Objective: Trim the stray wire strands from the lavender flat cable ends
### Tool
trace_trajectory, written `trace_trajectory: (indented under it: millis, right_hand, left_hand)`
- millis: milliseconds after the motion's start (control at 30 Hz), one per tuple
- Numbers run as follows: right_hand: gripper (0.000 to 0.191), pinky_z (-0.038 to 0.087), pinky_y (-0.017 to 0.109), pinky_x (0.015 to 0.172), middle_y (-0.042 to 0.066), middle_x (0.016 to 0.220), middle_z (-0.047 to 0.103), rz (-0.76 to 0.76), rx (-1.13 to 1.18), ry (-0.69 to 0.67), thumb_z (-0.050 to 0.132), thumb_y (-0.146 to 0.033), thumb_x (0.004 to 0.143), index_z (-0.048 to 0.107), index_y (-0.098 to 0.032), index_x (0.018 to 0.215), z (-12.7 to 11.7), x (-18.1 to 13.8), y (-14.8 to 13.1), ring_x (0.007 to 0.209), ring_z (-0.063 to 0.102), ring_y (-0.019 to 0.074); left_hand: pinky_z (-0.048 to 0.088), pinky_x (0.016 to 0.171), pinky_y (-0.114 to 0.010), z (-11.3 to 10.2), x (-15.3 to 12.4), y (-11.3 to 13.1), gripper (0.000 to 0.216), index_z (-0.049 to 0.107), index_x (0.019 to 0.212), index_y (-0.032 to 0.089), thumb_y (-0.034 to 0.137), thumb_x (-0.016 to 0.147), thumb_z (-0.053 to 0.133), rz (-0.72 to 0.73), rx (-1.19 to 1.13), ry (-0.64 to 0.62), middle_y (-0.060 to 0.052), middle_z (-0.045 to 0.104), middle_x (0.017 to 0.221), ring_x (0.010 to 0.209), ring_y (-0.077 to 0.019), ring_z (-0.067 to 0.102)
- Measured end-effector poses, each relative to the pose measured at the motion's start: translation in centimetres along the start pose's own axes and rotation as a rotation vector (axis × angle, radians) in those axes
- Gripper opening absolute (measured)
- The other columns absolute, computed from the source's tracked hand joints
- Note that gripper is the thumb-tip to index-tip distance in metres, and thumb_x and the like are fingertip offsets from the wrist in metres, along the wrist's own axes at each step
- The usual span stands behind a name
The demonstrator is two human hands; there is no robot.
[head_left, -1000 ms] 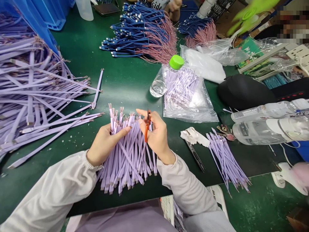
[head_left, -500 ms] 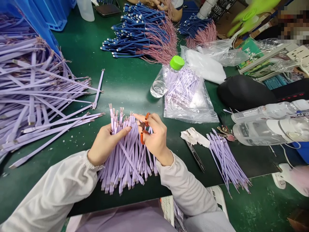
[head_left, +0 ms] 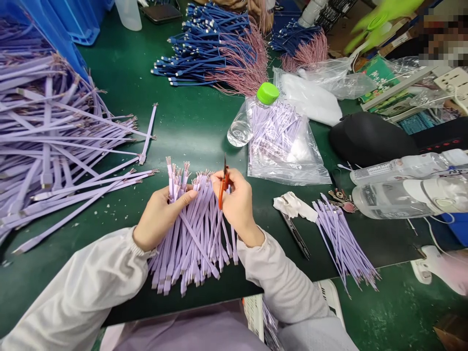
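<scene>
The left hand [head_left: 161, 217] was closed around the near side of a fanned bundle of lilac flat cables [head_left: 193, 243], with its thumb pressed across the strands and its fingers hidden beneath them. The right hand [head_left: 237, 207] was partly closed on a pair of orange-handled snips [head_left: 221, 192], with its fingers curled about the handles and the blade tips pointing away from the person. This hold appeared to steady the cables and keep their frayed wire ends [head_left: 183, 175] standing clear, just beside the blades. The bundle rested on a green workbench mat [head_left: 190, 122] directly before the person. Its long axis ran outward from the body, with the flat connector ends nearest the person and the wire ends pointing away. To the right of the bundle lay a white cloth [head_left: 294, 205], a slim dark tool [head_left: 296, 236] and a smaller lilac cable bundle [head_left: 343, 239]. To its left lay a large loose heap of lilac cables [head_left: 47, 141]. Beyond it lay a clear plastic bag of thin lilac cables [head_left: 278, 141] beside a green-capped water bottle [head_left: 241, 130], and farthest off lay blue cables with pink wire ends [head_left: 208, 61].
</scene>
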State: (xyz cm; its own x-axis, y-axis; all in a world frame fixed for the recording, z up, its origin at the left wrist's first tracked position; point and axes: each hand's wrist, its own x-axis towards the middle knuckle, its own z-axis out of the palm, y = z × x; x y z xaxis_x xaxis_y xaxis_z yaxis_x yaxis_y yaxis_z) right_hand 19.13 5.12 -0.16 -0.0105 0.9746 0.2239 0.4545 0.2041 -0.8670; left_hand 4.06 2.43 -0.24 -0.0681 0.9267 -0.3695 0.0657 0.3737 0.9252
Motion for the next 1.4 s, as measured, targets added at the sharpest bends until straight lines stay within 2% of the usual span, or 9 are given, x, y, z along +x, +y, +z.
trace_trajectory:
  millis: [67, 200, 400, 500, 767, 967, 1200, 1267, 1400]
  right_hand:
    - [0.011, 0.043, 0.026, 0.065, 0.001, 0.074, 0.054, -0.114, -0.065, 0.026, 0.051, -0.016, 0.080, 0.062, -0.017, 0.081, -0.13, -0.23, 0.18, 0.067, 0.050, 0.0127]
    - [0.027, 0.045, 0.027, 0.065, 0.001, 0.075, 0.055, -0.303, -0.098, -0.040, 0.047, -0.008, 0.080, 0.066, -0.021, 0.094, -0.32, -0.60, 0.29, 0.068, 0.052, 0.0132]
    - [0.035, 0.047, 0.028, 0.068, 0.003, 0.077, 0.054, -0.418, -0.157, -0.031, 0.046, -0.005, 0.079, 0.067, -0.019, 0.103, -0.38, -0.73, 0.35, 0.071, 0.052, 0.0142]
    - [0.035, 0.047, 0.028, 0.068, 0.003, 0.077, 0.054, -0.402, -0.160, -0.034, 0.046, -0.005, 0.079, 0.067, -0.019, 0.102, -0.34, -0.77, 0.50, 0.071, 0.052, 0.0142]
    - [0.026, 0.046, 0.029, 0.066, 0.002, 0.071, 0.054, -0.386, -0.117, -0.033, 0.048, -0.005, 0.076, 0.068, -0.018, 0.085, -0.26, -0.94, 0.70, 0.068, 0.053, 0.0146]
    - [0.026, 0.047, 0.029, 0.065, 0.002, 0.076, 0.055, -0.341, -0.082, -0.071, 0.050, -0.009, 0.079, 0.066, -0.020, 0.096, 0.14, -0.68, 0.37, 0.069, 0.053, 0.0145]
    - [0.018, 0.047, 0.030, 0.068, 0.005, 0.077, 0.058, -0.318, -0.194, 0.008, 0.051, -0.011, 0.080, 0.066, -0.017, 0.089, 0.01, -0.69, 0.69, 0.074, 0.053, 0.0166]
    - [0.019, 0.046, 0.029, 0.067, 0.003, 0.076, 0.056, -0.258, -0.099, -0.056, 0.052, -0.014, 0.081, 0.067, -0.017, 0.093, -0.08, -0.69, 0.49, 0.071, 0.052, 0.0147]
    - [0.015, 0.047, 0.026, 0.068, 0.001, 0.077, 0.057, -0.008, 0.200, -0.311, 0.056, -0.024, 0.082, 0.067, -0.018, 0.090, -0.04, -0.35, 0.01, 0.069, 0.054, 0.0115]
  left_hand:
    - [0.045, 0.083, -0.037, -0.01, 0.03, 0.00, 0.043, 0.069, 0.082, 0.016, 0.054, 0.061, 0.071, 0.004, -0.001, 0.010, -0.007, 0.071, 0.088, 0.088, -0.0277, 0.063]
    - [0.045, 0.079, -0.034, -0.03, 0.11, -0.17, 0.040, 0.068, 0.079, 0.016, 0.051, 0.061, 0.072, 0.013, -0.013, 0.018, -0.005, 0.069, 0.082, 0.080, -0.0242, 0.061]
    - [0.042, 0.076, -0.030, -0.10, 0.26, -0.54, 0.031, 0.066, 0.079, 0.017, 0.044, 0.065, 0.070, 0.080, -0.039, 0.011, -0.002, 0.065, 0.079, 0.077, -0.0199, 0.057]
    - [0.041, 0.073, -0.028, -0.13, 0.20, -0.57, 0.028, 0.065, 0.078, 0.017, 0.043, 0.067, 0.069, 0.085, -0.050, 0.004, 0.000, 0.063, 0.076, 0.073, -0.0178, 0.054]
    - [0.039, 0.073, -0.029, -0.11, 0.19, -0.84, 0.029, 0.063, 0.078, 0.017, 0.043, 0.066, 0.070, 0.068, -0.086, 0.021, 0.001, 0.060, 0.074, 0.073, -0.0167, 0.051]
    - [0.041, 0.076, -0.029, -0.05, 0.15, -0.72, 0.030, 0.065, 0.079, 0.016, 0.042, 0.065, 0.072, 0.067, -0.071, 0.012, -0.002, 0.065, 0.080, 0.078, -0.0191, 0.056]
    - [0.041, 0.071, -0.029, 0.05, 0.21, -0.73, 0.033, 0.065, 0.078, 0.016, 0.044, 0.063, 0.074, 0.031, -0.119, 0.032, 0.000, 0.062, 0.071, 0.069, -0.0169, 0.054]
    - [0.041, 0.071, -0.029, 0.05, 0.16, -0.57, 0.033, 0.065, 0.077, 0.016, 0.044, 0.061, 0.075, 0.017, -0.148, 0.027, 0.000, 0.062, 0.071, 0.069, -0.0168, 0.054]
    - [0.043, 0.073, -0.030, 0.04, 0.06, -0.02, 0.037, 0.067, 0.077, 0.015, 0.043, 0.056, 0.080, -0.067, -0.291, -0.053, -0.003, 0.066, 0.076, 0.073, -0.0181, 0.058]
